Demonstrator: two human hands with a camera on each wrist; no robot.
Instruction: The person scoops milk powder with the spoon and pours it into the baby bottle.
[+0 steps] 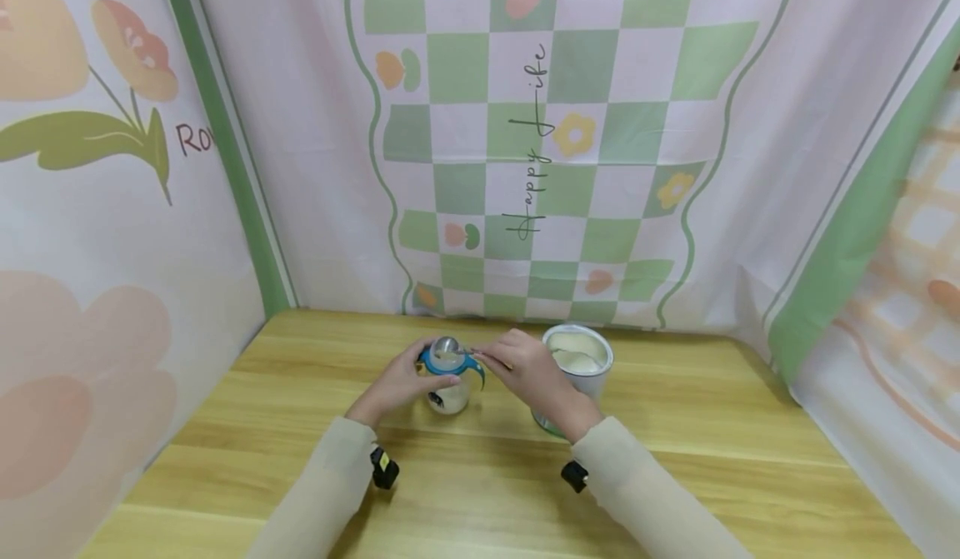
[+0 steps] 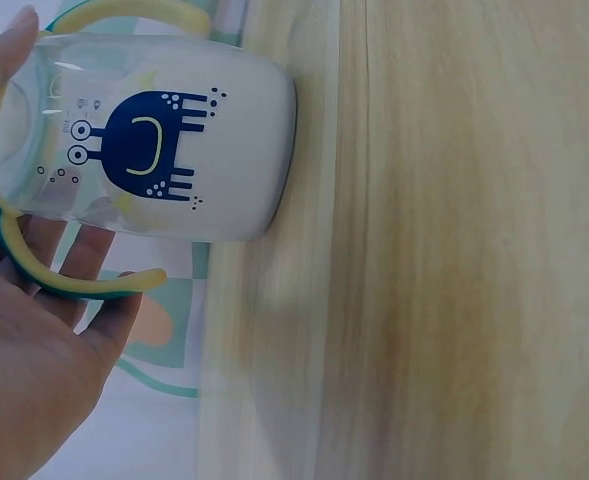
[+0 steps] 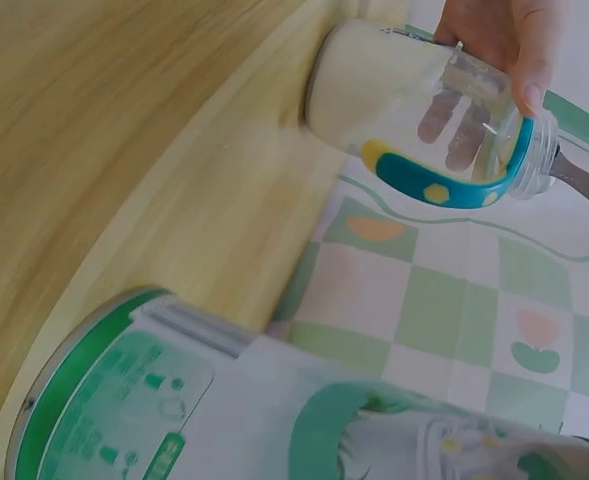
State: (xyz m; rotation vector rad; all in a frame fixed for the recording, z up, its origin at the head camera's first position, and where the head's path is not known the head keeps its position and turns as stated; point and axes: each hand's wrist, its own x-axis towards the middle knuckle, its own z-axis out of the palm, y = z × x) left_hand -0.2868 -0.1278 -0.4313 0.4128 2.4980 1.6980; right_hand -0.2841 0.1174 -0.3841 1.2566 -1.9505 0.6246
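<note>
Two cream sleeves [image 1: 322, 492] reach across a wooden table [image 1: 675, 476]. From left, the left hand [image 1: 397, 384] curls round a baby bottle [image 1: 448, 380] partly filled with white powder, while the right hand [image 1: 528, 371] pinches a metal spoon [image 1: 447, 346] over its mouth; an open formula tin [image 1: 576, 363] stands just beside.
</note>
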